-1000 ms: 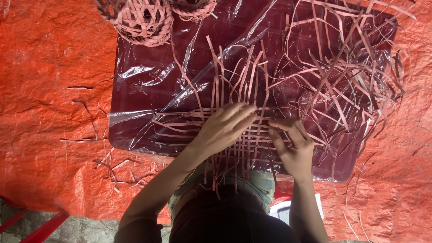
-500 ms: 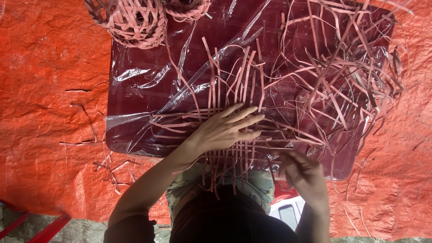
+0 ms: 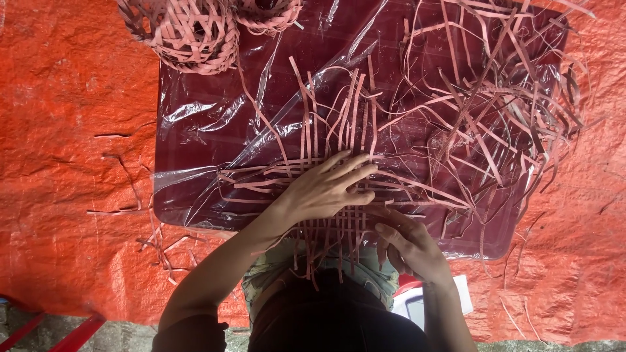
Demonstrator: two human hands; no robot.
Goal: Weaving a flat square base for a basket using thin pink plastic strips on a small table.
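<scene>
While the left hand (image 3: 323, 189) lies spread flat on the loose pink lattice (image 3: 332, 215), the right hand (image 3: 407, 244) pinches a flat strip (image 3: 385, 212) over glossy crinkled plastic (image 3: 208, 130)

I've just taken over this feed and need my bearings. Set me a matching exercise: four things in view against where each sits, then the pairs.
Things:
1. left hand
2. right hand
3. finished woven baskets
4. loose pile of strips

Places:
A. top left, on the board's far edge
B. spread flat on the woven mat
C. right side of the plastic-covered board
D. at the mat's near right edge

Pairs: 1-B, 2-D, 3-A, 4-C
</scene>
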